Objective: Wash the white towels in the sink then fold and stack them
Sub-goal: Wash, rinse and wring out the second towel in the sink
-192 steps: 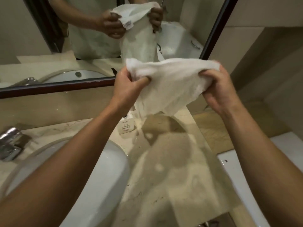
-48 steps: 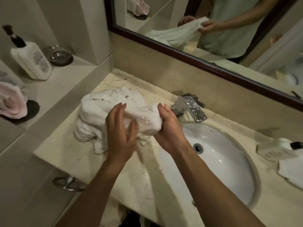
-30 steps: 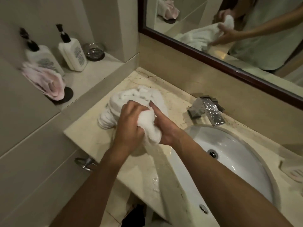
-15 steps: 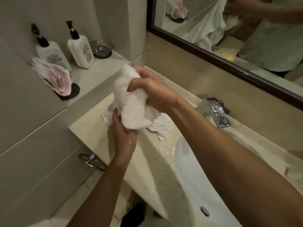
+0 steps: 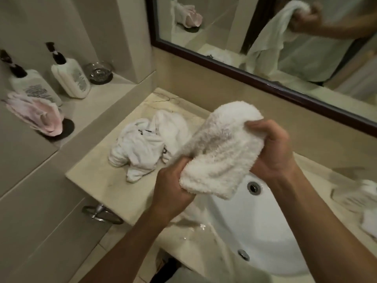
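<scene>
Dim, warm, yellowish indoor light; its source is out of view. The towel point(image 5: 220, 152) is the brightest thing, nearly blown out. Soft shadows lie under the counter point(image 5: 98, 180) and on the left wall. Small glints mark wet spots near the sink point(image 5: 255, 231). The right edge is smeared with motion blur; the wide lens bends the mirror point(image 5: 265, 82) frame

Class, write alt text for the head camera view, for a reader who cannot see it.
Both hands, left hand and right hand, grip a bunched white towel above the white sink. More crumpled towels lie on the marble counter to the left.
</scene>
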Demonstrator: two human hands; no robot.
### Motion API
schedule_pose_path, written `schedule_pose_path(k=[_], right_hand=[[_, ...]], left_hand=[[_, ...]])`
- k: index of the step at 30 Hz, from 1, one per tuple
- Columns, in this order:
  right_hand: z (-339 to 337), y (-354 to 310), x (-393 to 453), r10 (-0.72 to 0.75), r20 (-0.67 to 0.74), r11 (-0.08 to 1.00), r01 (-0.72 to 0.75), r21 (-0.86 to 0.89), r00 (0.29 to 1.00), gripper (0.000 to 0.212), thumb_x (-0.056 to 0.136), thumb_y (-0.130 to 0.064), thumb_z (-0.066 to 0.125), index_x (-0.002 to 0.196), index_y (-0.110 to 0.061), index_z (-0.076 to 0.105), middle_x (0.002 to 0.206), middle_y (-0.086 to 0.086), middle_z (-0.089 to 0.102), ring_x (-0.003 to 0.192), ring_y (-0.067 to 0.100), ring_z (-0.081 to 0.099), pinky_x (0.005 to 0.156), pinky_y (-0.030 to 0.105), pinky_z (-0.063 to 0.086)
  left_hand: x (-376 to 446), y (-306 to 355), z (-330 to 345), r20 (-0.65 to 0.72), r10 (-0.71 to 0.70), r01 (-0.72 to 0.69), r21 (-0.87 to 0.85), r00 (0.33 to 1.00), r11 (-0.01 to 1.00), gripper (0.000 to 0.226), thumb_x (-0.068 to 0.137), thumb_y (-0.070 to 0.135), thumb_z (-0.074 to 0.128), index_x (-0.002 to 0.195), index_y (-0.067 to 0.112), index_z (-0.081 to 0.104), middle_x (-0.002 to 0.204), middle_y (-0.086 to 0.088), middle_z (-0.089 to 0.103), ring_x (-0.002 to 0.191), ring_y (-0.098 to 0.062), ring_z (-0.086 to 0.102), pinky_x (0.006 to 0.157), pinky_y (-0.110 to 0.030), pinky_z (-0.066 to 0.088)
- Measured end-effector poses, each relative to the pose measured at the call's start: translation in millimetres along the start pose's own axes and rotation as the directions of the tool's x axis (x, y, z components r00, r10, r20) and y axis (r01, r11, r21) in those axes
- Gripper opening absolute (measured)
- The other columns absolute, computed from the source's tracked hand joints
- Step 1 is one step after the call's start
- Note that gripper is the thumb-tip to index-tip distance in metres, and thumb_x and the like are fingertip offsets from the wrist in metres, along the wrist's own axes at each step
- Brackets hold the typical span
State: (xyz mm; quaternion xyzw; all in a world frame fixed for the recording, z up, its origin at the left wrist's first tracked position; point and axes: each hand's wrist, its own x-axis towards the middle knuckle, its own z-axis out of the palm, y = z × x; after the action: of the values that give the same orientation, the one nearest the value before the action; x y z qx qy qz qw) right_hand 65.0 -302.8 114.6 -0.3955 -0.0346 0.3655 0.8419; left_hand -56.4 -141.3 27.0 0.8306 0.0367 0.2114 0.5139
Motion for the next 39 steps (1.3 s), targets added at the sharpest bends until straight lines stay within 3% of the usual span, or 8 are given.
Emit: schedule_pose_path(k=[6,14,20,26,31,33,37,39], right_hand=[[-52.5,-11.4,-73.5,-0.133,-0.146,0.989,0.140,0.038,0.980,0.066,0.057,-0.024,0.084,0.117,-0.002,0.070,0.116,0.020,0.070,0.108,0.034,0.068,0.093,0.044,0.057],[-114.7,-17.6,-139.4,-0.265,-0.486,0.935,0.345,0.082,0.833,0.029,0.087,-0.026,0.055,0.094,-0.008,0.076,0.104,0.016,0.072,0.102,0.029,0.070,0.089,0.041,0.058],[-138.1,-24.7,-161.0,-0.344,-0.543,0.885,0.458,0.085,0.766,0.078,0.073,-0.033,0.084,0.136,-0.002,0.050,0.145,0.024,0.049,0.136,0.036,0.049,0.105,0.046,0.049],[-162.9,-1.8,-160.8,-0.139,-0.618,0.928,0.320,0.191,0.774,0.064,0.088,-0.020,0.067,0.140,0.011,0.045,0.143,0.030,0.051,0.133,0.039,0.052,0.105,0.050,0.047],[-170.4,16.2,-147.0,-0.038,-0.689,0.890,0.338,0.307,0.724,0.008,0.091,-0.010,0.063,0.093,-0.002,0.062,0.085,0.015,0.070,0.079,0.023,0.072,0.068,0.033,0.061],[-177.6,25.2,-143.0,-0.019,-0.713,0.878,0.354,0.323,0.701,0.016,0.098,-0.012,0.053,0.084,-0.010,0.058,0.071,0.006,0.067,0.066,0.016,0.070,0.062,0.030,0.058],[-189.1,41.0,-149.2,-0.005,-0.777,0.882,0.369,0.294,0.630,0.030,0.101,-0.015,0.049,0.085,-0.008,0.072,0.101,0.015,0.070,0.091,0.029,0.069,0.075,0.040,0.061],[-192.7,47.2,-158.4,0.008,-0.799,0.858,0.406,0.314,0.601,0.047,0.101,-0.006,0.042,0.070,-0.004,0.078,0.106,0.023,0.071,0.098,0.033,0.070,0.081,0.041,0.060]], left_hand=[[1.2,27.3,35.6,0.332,0.028,-0.004,-0.075,0.943,0.997,0.033,0.074,0.022,0.076,0.100,0.037,0.063,0.092,0.019,0.070,0.080,0.003,0.066,0.063,-0.017,0.048],[27.1,24.7,85.2,0.371,0.038,-0.053,0.031,0.928,0.998,0.036,0.074,0.013,0.061,0.109,0.020,0.067,0.101,0.010,0.065,0.095,0.003,0.059,0.076,-0.009,0.043],[45.7,44.8,104.1,0.282,0.033,-0.027,-0.027,0.959,0.999,0.043,0.079,0.015,0.048,0.116,0.028,0.067,0.108,0.009,0.063,0.106,-0.004,0.060,0.088,-0.019,0.046],[28.6,-1.1,114.7,0.431,-0.079,-0.169,0.507,0.899,0.846,0.049,0.086,0.025,0.043,0.128,0.016,0.065,0.114,-0.009,0.059,0.105,-0.033,0.056,0.085,-0.041,0.047],[3.0,-17.9,127.2,0.333,-0.434,0.044,0.750,0.837,0.660,0.024,0.100,0.026,0.047,0.111,0.019,0.067,0.100,-0.009,0.064,0.092,-0.031,0.062,0.069,-0.034,0.044],[-0.7,-24.0,135.2,0.321,-0.503,0.115,0.744,0.803,0.659,0.025,0.102,0.025,0.043,0.105,0.019,0.067,0.095,-0.009,0.069,0.085,-0.030,0.062,0.067,-0.033,0.043],[-6.1,-32.8,146.6,0.309,-0.754,0.747,0.166,0.580,0.644,0.034,0.103,0.014,0.035,0.105,0.018,0.069,0.079,-0.014,0.073,0.070,-0.031,0.069,0.073,-0.046,0.057],[-6.7,-29.7,158.6,0.335,-0.759,0.822,-0.100,0.559,0.561,0.033,0.103,0.007,0.036,0.111,0.018,0.066,0.093,-0.010,0.073,0.081,-0.027,0.071,0.081,-0.045,0.057]])
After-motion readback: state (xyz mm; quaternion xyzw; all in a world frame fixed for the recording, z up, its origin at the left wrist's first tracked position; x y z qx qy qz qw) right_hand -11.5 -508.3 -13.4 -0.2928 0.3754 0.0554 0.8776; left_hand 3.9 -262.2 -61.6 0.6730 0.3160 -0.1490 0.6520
